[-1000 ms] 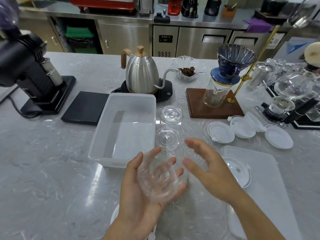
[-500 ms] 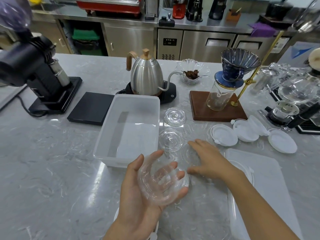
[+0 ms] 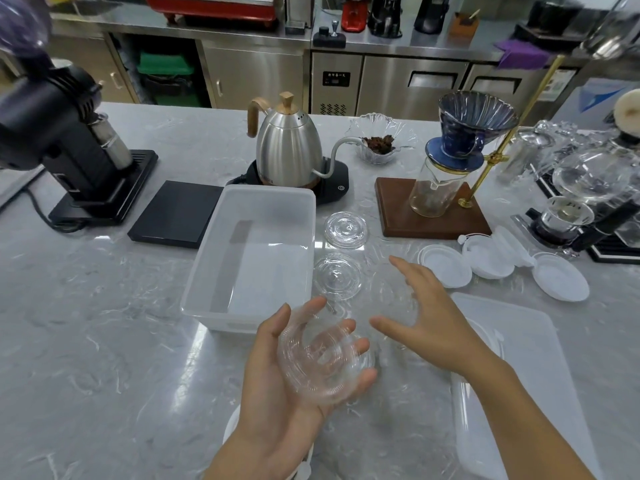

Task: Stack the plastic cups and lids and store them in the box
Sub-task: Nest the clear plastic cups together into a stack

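My left hand [image 3: 277,403] is palm up near the front edge and holds a small stack of clear plastic lids [image 3: 322,362]. My right hand [image 3: 433,323] hovers just right of it, thumb and fingers curved around a blurred clear lid [image 3: 391,296]. The translucent white box [image 3: 207,265] stands empty just beyond my left hand. Two more clear lids [image 3: 345,229] [image 3: 337,277] lie beside the box's right wall. Three white lids [image 3: 445,266] [image 3: 490,256] [image 3: 561,277] lie further right.
The box's flat cover [image 3: 526,358] lies at the right under my right forearm. Behind the box stand a steel kettle [image 3: 285,150], a black scale [image 3: 176,214], a black grinder [image 3: 62,133] and a pour-over stand on a wooden base [image 3: 433,216]. Glassware [image 3: 588,181] crowds the far right.
My right hand went down onto a clear lid on the counter and has now lifted off it with the lid in its fingers. My left hand kept its lids and stayed put.
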`<state>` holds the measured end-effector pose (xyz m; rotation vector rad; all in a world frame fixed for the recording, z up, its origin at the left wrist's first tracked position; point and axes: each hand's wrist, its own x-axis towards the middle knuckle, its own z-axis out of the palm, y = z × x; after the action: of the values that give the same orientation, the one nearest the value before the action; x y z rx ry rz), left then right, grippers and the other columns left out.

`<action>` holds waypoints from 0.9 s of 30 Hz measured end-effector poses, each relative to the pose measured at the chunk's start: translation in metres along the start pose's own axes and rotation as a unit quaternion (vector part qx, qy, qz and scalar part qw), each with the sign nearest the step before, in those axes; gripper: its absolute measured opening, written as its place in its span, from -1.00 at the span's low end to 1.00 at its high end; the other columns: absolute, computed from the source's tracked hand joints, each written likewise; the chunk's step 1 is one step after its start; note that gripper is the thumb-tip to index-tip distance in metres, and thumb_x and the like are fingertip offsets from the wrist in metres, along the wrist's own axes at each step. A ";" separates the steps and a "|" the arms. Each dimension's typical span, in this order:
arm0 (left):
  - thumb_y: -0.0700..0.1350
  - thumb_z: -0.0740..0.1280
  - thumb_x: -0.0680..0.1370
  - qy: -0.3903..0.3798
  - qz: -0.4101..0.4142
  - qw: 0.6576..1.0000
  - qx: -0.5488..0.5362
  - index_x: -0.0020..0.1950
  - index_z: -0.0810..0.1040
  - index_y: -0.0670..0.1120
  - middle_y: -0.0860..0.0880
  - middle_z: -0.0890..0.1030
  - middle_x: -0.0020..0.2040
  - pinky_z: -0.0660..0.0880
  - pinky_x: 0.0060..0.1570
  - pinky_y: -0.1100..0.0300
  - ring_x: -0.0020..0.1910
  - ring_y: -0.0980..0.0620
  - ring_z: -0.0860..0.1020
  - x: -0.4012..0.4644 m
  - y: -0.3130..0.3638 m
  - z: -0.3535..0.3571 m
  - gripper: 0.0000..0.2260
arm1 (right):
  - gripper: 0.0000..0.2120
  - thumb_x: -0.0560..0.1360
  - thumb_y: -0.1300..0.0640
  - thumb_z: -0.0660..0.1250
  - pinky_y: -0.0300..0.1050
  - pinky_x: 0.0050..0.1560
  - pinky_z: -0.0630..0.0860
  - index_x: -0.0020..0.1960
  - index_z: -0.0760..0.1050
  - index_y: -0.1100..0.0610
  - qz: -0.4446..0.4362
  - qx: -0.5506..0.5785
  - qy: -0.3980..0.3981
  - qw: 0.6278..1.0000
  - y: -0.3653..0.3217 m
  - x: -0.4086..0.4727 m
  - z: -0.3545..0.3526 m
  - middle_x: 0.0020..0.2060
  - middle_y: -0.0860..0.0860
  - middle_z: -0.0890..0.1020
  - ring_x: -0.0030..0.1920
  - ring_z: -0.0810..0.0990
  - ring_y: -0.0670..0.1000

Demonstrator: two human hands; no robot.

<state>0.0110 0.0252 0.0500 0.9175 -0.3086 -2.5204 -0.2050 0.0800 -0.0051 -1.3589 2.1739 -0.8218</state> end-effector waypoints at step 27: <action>0.15 0.35 0.43 -0.014 0.019 0.999 -0.041 0.19 0.66 -0.07 -0.22 0.68 0.06 0.60 0.00 -0.21 0.10 -0.27 0.65 0.005 -0.008 0.003 -0.56 | -0.72 0.22 0.04 0.52 -0.41 0.11 0.43 -0.17 0.45 -0.06 -0.092 0.242 -0.028 0.965 -0.079 -0.061 0.027 0.39 -0.29 0.42 0.39 0.42 -0.22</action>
<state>0.0031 0.0301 0.0470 0.8383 -0.2281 -2.4928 -0.1117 0.1018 0.0331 -1.3119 1.6661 -1.2691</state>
